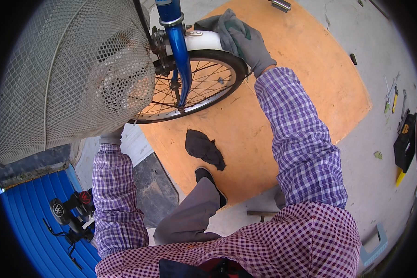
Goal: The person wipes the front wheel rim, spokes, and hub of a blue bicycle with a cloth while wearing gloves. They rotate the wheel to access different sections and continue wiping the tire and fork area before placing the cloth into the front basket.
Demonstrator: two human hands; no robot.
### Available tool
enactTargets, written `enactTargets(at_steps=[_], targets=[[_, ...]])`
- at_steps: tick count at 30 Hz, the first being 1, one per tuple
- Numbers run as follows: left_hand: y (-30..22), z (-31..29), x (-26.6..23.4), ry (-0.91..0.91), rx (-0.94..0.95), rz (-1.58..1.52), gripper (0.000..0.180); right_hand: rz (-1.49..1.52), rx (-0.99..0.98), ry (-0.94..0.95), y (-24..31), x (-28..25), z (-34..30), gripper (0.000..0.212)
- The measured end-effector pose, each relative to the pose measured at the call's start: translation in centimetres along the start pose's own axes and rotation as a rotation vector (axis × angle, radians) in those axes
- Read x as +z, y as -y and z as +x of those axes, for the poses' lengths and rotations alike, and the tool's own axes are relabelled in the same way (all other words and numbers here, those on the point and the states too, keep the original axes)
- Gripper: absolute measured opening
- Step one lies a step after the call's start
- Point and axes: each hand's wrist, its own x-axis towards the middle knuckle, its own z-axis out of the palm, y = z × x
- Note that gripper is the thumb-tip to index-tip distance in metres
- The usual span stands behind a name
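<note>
A bicycle's front wheel (208,76) with a blue fork (183,65) and a white mudguard (201,41) stands in front of me. My right hand (251,46), in a grey glove, presses a grey rag (224,30) around the mudguard's right end, its fingers closed on the cloth. To the left, my gloved left hand (112,135) reaches up behind the wire-mesh basket (65,78). Only its wrist part shows; the fingers are hidden by the basket.
An orange board (250,153) lies under the wheel, with a black cloth (204,149) on it near my shoe. Hand tools (394,99) and a black-and-yellow toolbox (404,143) lie on the floor at right. Blue corrugated metal (28,208) and black handlebar-like parts (72,211) are at lower left.
</note>
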Motion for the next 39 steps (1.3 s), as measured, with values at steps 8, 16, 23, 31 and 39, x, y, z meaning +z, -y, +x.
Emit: enactTargets(at_steps=[8, 16, 23, 31, 39], targets=[[1.3, -3.6, 1.2, 0.014, -0.087, -0.034, 0.038, 0.196, 0.164, -0.321, -6.7, -0.3, -3.3, 0.041], [0.0, -4.3, 4.9, 0.092, -0.062, -0.030, 0.036, -0.359, 0.797, -0.342, -12.7, -2.1, -8.4, 0.038], [-1.2, -4.8, 6.8, 0.143, -0.040, -0.043, 0.034, 0.546, 0.387, -0.431, -4.0, -1.3, -8.0, 0.027], [-2.2, -4.2, 0.1, 0.027, -0.168, -0.386, 0.036, -0.347, -0.357, -0.198, 2.7, 4.8, -5.3, 0.048], [-1.2, -3.1, -0.8, -0.017, -0.168, -0.252, 0.034, 0.101, 0.323, -0.256, -5.2, -0.4, -5.0, 0.049]])
